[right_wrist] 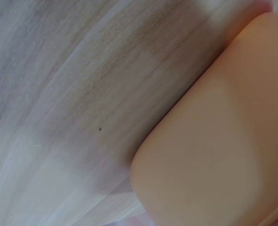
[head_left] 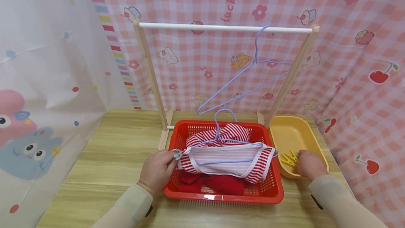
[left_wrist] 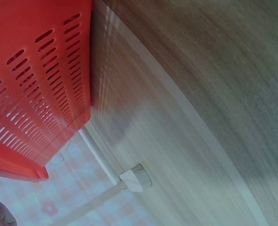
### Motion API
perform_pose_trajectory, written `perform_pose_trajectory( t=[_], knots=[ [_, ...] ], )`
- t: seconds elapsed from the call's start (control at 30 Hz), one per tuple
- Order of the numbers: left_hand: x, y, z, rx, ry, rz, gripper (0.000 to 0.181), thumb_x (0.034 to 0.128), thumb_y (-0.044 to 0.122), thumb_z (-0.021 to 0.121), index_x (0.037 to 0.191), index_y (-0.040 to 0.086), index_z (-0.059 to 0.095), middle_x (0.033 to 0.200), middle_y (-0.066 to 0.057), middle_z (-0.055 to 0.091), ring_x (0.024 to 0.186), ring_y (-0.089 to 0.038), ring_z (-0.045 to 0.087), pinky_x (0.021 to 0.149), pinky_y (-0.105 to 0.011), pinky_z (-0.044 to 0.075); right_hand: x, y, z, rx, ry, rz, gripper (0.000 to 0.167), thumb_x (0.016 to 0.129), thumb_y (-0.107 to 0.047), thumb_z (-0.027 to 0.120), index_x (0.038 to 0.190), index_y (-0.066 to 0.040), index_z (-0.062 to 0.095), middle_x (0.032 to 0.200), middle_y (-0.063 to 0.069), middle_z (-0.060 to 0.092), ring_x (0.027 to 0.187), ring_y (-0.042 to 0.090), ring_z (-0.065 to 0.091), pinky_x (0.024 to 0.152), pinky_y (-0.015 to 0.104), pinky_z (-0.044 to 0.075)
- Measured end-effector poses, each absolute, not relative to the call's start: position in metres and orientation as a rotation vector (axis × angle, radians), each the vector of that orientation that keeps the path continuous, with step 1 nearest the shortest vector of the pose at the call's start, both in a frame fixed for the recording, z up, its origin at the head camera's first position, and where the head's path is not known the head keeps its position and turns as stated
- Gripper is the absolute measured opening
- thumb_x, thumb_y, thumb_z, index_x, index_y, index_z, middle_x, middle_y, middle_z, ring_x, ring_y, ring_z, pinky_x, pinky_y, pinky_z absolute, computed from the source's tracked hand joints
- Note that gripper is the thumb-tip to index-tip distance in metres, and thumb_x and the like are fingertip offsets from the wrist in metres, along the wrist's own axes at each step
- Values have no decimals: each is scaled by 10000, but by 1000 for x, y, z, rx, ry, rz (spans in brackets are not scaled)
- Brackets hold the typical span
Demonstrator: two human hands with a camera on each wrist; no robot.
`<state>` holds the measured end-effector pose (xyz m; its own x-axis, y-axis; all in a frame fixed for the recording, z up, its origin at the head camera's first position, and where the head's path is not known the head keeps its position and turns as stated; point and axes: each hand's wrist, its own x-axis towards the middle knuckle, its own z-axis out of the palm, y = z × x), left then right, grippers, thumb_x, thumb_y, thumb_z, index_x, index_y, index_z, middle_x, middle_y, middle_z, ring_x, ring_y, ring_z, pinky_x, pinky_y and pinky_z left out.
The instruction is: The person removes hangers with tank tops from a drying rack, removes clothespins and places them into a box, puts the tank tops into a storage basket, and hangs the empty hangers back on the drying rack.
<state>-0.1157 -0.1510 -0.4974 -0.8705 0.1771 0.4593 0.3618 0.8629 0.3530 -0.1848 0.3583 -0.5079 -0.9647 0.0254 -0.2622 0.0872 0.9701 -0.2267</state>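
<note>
A red-and-white striped garment [head_left: 218, 157] with white trim lies over a red basket [head_left: 221, 197], a light-blue hanger [head_left: 217, 137] threaded through it. My left hand [head_left: 158, 170] pinches the garment's left edge, where a small pale patterned bit shows at the fingertips. Only a little of this hand appears in the left wrist view's lower corner. On the right, my right hand [head_left: 311, 164] reaches over the near wall of a yellow tub [head_left: 292, 129], beside several yellow clothespins [head_left: 288, 158]. Its fingertips are hidden, so whether it holds a clothespin is unclear.
Behind the basket stands a wooden rack [head_left: 152, 80] with a white rail [head_left: 202, 27]. Another light-blue hanger [head_left: 227, 81] hangs from the rail. Dark red cloth [head_left: 224, 184] lies in the basket's near side. A wood-grain table [head_left: 104, 164] bears everything.
</note>
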Motion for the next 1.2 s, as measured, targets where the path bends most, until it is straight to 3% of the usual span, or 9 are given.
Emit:
perform_pose_trajectory(
  t=[0.17,0.3,0.57,0.93,1.2],
  knots=[
    [-116,-150,-498,-399,-2618,-616,85,936,167,794,1020,152,799,798,47,712,686,-53,551,633,-267,543,-184,359,-507,86,2862,-344,249,1047,-82,477,1064,113,631,854,193,622,775,330,572,814,535,542],
    [-115,-150,-497,-399,-2620,-622,97,938,162,791,1034,152,801,810,46,719,692,-61,561,635,-273,544,-184,360,-507,91,2862,-335,271,1045,-78,480,1107,143,623,881,214,635,785,337,577,835,550,548],
    [-116,-149,-494,-392,-2643,-629,138,937,175,793,1073,154,802,866,28,751,739,-92,623,679,-313,581,-183,361,-505,43,2937,-291,393,1040,-95,485,1264,217,568,1223,389,649,1068,529,660,989,630,522],
    [-115,-149,-492,-392,-2654,-636,167,926,163,804,1092,138,801,935,-12,785,792,-134,688,744,-367,625,-178,342,-482,35,3023,-443,442,1008,-99,529,1366,158,551,1355,416,569,1252,588,541,1077,689,435],
    [-116,-149,-490,-387,-2675,-632,169,928,173,805,1094,143,800,904,3,771,774,-115,665,734,-340,622,-170,310,-457,-14,3032,-473,459,1021,-157,616,1409,82,564,1400,379,562,1281,565,537,1067,695,448]
  ],
)
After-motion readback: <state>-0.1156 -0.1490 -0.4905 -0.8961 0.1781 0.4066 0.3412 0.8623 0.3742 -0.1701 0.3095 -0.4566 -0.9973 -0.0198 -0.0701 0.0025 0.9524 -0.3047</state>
